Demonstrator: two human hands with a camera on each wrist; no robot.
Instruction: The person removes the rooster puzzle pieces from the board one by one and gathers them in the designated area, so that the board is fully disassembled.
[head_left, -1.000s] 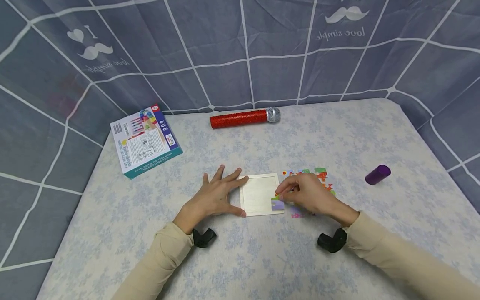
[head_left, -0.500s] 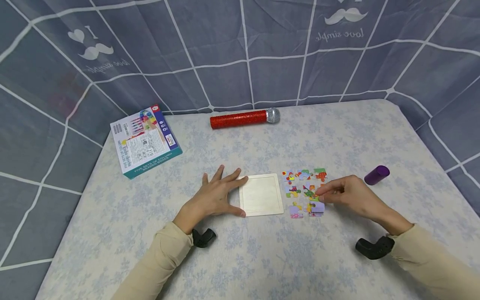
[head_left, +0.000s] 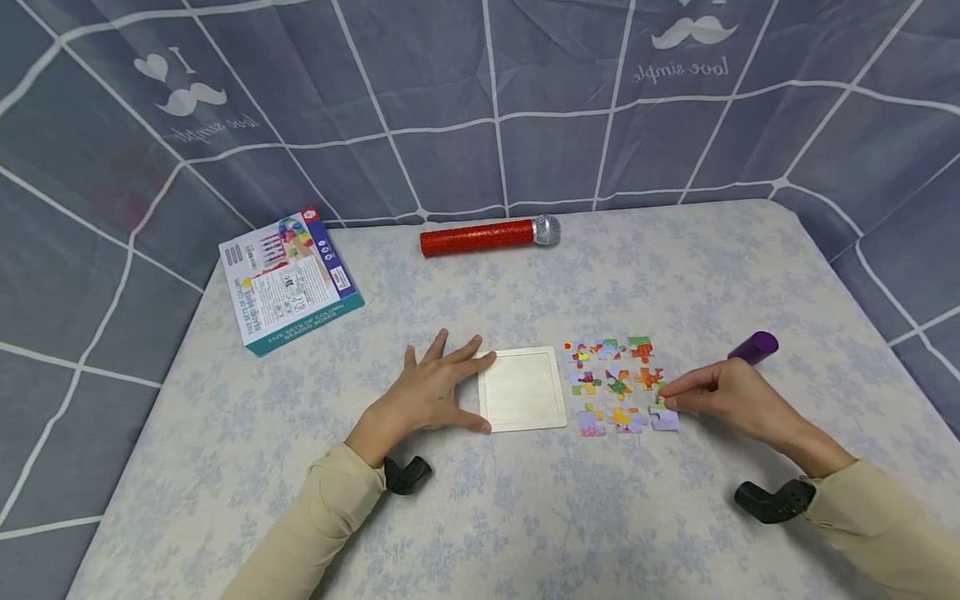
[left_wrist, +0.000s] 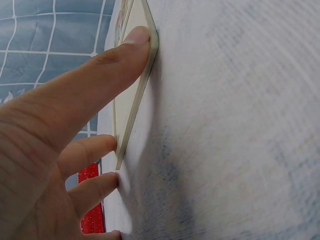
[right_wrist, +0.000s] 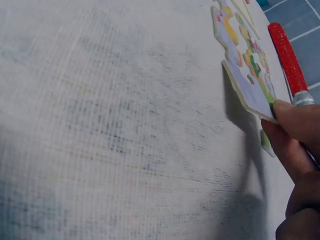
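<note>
My left hand lies spread on the table, its thumb and index fingertip resting on the left corners of a pale, blank puzzle tray. In the left wrist view the thumb presses on the rim of the tray. With thumb and index finger, my right hand pinches a lilac-and-green puzzle piece by its right edge. The right wrist view shows this puzzle piece tilted, a shadow under it. Several other puzzle pieces lie in loose rows between the tray and my right hand.
A purple cylinder lies just beyond my right hand. At the back is a red glitter microphone, with a boxed bead set at the back left. A tiled-pattern curtain hangs behind the table.
My right hand has carried the puzzle piece from the tray's lower right corner rightward, over the other pieces, to the right end of their bottom row. The left hand has stayed put.
</note>
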